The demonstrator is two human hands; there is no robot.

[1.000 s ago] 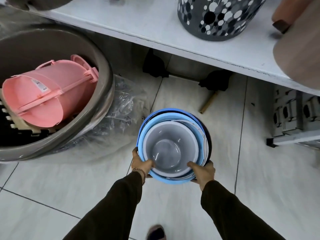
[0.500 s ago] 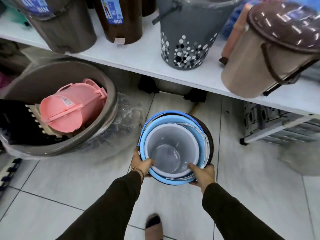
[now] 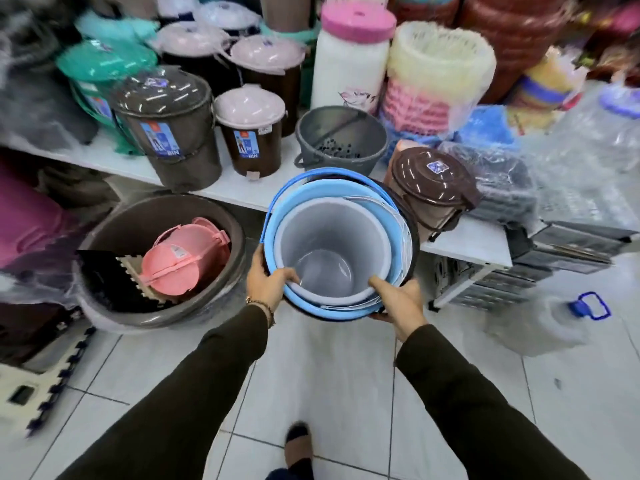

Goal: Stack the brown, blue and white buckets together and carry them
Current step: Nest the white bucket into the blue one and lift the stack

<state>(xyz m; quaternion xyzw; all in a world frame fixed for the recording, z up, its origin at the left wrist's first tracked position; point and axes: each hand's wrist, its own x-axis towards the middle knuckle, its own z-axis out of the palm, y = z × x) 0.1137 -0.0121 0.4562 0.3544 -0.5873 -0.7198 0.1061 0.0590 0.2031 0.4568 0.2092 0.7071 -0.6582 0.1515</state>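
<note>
White bucket (image 3: 325, 251): smooth plastic, soft sheen inside. Blue bucket (image 3: 311, 194) around it: smooth plastic, slightly glossy rim. Brown bucket (image 3: 414, 237): dark glossy plastic edge only, at 3 o'clock of the stack. Sleeves (image 3: 194, 386): matt dark cloth. Floor tiles (image 3: 346, 368): pale, glazed, reflective. Brown lid (image 3: 433, 174) at 1 o'clock: high-gloss plastic. Pink bin (image 3: 180, 261) at 9 o'clock: matt plastic.

Head view, forward-down (close), over hands (image 3: 337, 294).

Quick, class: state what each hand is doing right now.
Left hand: closed on the nested buckets' near rim.
Right hand: closed on the same rim.
</note>
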